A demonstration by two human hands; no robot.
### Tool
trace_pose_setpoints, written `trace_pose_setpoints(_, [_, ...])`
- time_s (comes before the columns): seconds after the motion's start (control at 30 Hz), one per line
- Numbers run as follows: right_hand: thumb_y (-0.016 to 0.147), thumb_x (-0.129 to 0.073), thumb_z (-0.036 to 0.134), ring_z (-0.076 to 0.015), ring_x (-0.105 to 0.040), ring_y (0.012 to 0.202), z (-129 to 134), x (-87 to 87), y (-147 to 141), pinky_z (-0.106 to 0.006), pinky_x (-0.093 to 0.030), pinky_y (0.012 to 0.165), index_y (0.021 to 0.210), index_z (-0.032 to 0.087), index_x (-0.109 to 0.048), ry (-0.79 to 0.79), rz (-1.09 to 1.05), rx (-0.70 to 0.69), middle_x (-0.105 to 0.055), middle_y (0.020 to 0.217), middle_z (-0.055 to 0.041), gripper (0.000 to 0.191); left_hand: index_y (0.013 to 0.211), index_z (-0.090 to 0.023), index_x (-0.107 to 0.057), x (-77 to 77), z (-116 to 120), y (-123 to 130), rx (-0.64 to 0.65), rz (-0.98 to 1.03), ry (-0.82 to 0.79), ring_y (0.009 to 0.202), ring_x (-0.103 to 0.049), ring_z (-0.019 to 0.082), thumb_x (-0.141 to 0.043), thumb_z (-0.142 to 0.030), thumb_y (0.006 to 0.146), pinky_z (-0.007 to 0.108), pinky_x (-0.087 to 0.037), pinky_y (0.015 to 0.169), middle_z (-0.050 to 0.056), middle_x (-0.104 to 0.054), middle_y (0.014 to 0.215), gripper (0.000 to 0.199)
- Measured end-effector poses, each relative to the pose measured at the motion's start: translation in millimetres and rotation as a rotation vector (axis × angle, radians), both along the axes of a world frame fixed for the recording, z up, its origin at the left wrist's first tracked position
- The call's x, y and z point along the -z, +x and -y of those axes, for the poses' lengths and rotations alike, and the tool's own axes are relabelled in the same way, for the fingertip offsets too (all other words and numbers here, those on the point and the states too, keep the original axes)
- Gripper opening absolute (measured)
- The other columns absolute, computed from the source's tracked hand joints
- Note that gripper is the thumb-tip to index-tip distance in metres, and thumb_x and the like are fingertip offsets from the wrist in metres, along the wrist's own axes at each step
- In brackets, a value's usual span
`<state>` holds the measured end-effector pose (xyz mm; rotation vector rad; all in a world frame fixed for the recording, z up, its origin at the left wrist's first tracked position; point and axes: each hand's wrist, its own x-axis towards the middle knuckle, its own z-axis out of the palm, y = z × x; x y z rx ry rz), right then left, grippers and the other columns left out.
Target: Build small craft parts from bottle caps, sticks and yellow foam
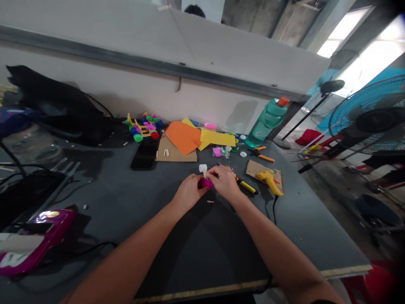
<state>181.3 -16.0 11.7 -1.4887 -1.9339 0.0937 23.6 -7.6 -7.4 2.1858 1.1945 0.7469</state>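
Observation:
My left hand [187,193] is closed around the side of a small magenta round piece [206,184], low over the dark table. From the other side, the thumb and forefinger of my right hand [224,181] pinch a small pale piece [205,174] at the top of the magenta one. A white cap-like part [203,168] shows just beyond the fingertips. Whether it is joined to the pale piece, I cannot tell. A short wooden stick [210,202] lies nearer to me. Close to my right wrist is a yellow-and-black tool [247,185], partly hidden.
A yellow glue gun [271,182] rests on cardboard at right, its cord trailing. Behind are pliers [264,155], a green bottle [266,123], orange paper [183,137], a phone [144,154] and colourful assembled toys [144,126]. A magenta device [53,238] sits at left.

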Motion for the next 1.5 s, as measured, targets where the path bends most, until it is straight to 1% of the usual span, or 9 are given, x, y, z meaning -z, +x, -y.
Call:
trace_pose_setpoints(0.33, [0.079,-0.061,0.020,-0.0175,-0.059,0.074,0,2.0,1,-0.031,-0.038,0.075,0.073,0.022,-0.064,-0.001,-0.002,-0.011,-0.067,0.074,-0.0009,0.007,0.100,-0.018,-0.065,2.5,-1,-1,0.010,0.012,0.006,0.081,-0.059,0.019,-0.061,-0.027,0.077,0.031,-0.046,0.074,0.005,-0.061,0.086,0.025])
trace_pose_setpoints(0.43, [0.078,-0.061,0.020,-0.0175,-0.060,0.077,1,3.3,2,-0.032,-0.040,0.076,0.083,0.023,-0.066,-0.006,-0.018,-0.024,-0.069,0.077,-0.0009,0.007,0.101,-0.018,-0.064,3.3,-1,-1,0.014,0.005,0.014,0.079,-0.058,0.019,-0.061,-0.030,0.077,0.030,-0.046,0.073,0.005,-0.060,0.085,0.026])
trace_pose_setpoints(0.53, [0.077,-0.062,0.020,-0.0170,-0.060,0.077,1,4.6,4,-0.032,-0.040,0.077,0.098,0.023,-0.064,-0.009,-0.028,-0.029,-0.069,0.078,0.0000,0.022,0.102,-0.020,-0.064,3.6,-1,-2,0.017,-0.001,0.015,0.078,-0.059,0.018,-0.061,-0.030,0.077,0.030,-0.046,0.073,0.004,-0.060,0.087,0.027])
trace_pose_setpoints(0.6, [0.076,-0.064,0.021,-0.0173,-0.060,0.076,2,5.2,6,-0.032,-0.041,0.077,0.102,0.023,-0.063,-0.009,-0.037,-0.031,-0.069,0.077,0.0005,0.026,0.101,-0.020,-0.064,2.9,-1,-2,0.013,-0.002,0.017,0.079,-0.059,0.019,-0.062,-0.031,0.077,0.031,-0.046,0.074,0.004,-0.060,0.087,0.026])
trace_pose_setpoints(0.8, [0.076,-0.065,0.025,-0.0168,-0.060,0.073,2,5.5,11,-0.031,-0.044,0.072,0.089,0.024,-0.068,-0.027,-0.146,-0.029,-0.069,0.076,-0.0005,0.014,0.098,-0.020,-0.064,-4.4,0,-5,0.005,-0.006,0.024,0.082,-0.059,0.020,-0.059,-0.033,0.078,0.032,-0.046,0.074,0.004,-0.062,0.087,0.024])
trace_pose_setpoints(0.9, [0.077,-0.064,0.025,-0.0173,-0.062,0.076,1,5.9,11,-0.031,-0.045,0.073,0.085,0.024,-0.070,-0.037,-0.165,-0.039,-0.070,0.080,-0.0013,0.009,0.102,-0.021,-0.062,-6.5,-1,-8,-0.027,0.043,0.049,0.080,-0.059,0.018,-0.056,-0.028,0.081,0.030,-0.047,0.073,0.004,-0.062,0.088,0.023])
trace_pose_setpoints(1.0, [0.078,-0.064,0.024,-0.0176,-0.061,0.078,0,7.0,11,-0.031,-0.044,0.074,0.080,0.024,-0.070,-0.041,-0.146,-0.043,-0.071,0.079,-0.0008,0.006,0.103,-0.021,-0.062,-5.1,-4,-8,-0.074,0.158,0.074,0.084,-0.060,0.016,-0.054,-0.020,0.081,0.029,-0.048,0.076,0.003,-0.063,0.094,0.023])
trace_pose_setpoints(1.1, [0.079,-0.064,0.024,-0.0178,-0.061,0.079,-2,7.9,11,-0.031,-0.043,0.074,0.078,0.025,-0.070,-0.054,-0.118,-0.038,-0.070,0.078,0.0001,0.006,0.099,-0.022,-0.064,-2.4,-8,-4,-0.079,0.245,0.079,0.088,-0.061,0.016,-0.054,-0.019,0.082,0.028,-0.049,0.079,0.002,-0.065,0.097,0.019])
trace_pose_setpoints(1.5, [0.079,-0.062,0.021,-0.0181,-0.060,0.079,-3,8.6,9,-0.031,-0.041,0.073,0.078,0.024,-0.070,-0.055,-0.082,-0.023,-0.070,0.078,-0.0007,0.008,0.089,-0.021,-0.066,4.3,-15,6,-0.130,0.260,0.095,0.083,-0.063,0.015,-0.057,-0.023,0.082,0.026,-0.048,0.078,0.001,-0.069,0.089,0.012])
